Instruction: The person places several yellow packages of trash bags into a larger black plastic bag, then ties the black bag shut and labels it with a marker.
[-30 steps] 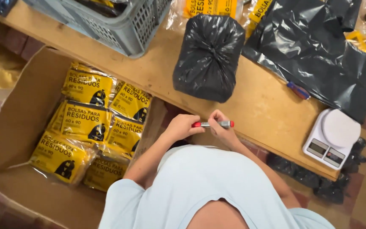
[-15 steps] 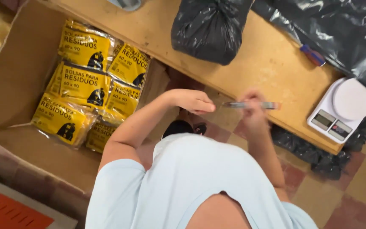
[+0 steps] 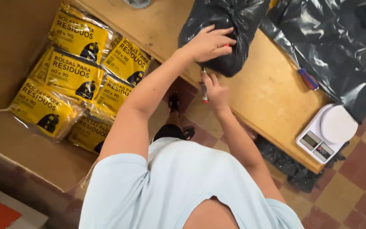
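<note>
Left hand: the left hand (image 3: 208,42) is laid on the black bag (image 3: 225,29), the fingers curled over its top; something small and red seems to be pinched at the fingertips, but what it is cannot be told.
Right hand: the right hand (image 3: 215,91) is closed around a marker (image 3: 203,87), which is held upright with its tip just under the bag.
Bag: a tied, stuffed bag that stands on the wooden table (image 3: 272,91), close to the near edge.
Risk, slipping: the bag could be pushed off the edge if it is pressed too strongly, because it is soft and near the rim.
Risk, tearing: the thin plastic could be pierced or smeared by the marker tip if the surface is not held tight.
Risk, marker: the marker could be dropped to the floor, since it is held over the gap beside the table.
Nearby: yellow packs (image 3: 77,72) lie in a cardboard box (image 3: 18,140); a white scale (image 3: 327,133) stands at the table corner.
Change: half a second ago the left hand was free in the air and the marker was held level near the edge; now the hand has been moved onto the bag and the marker has been turned upright.
</note>
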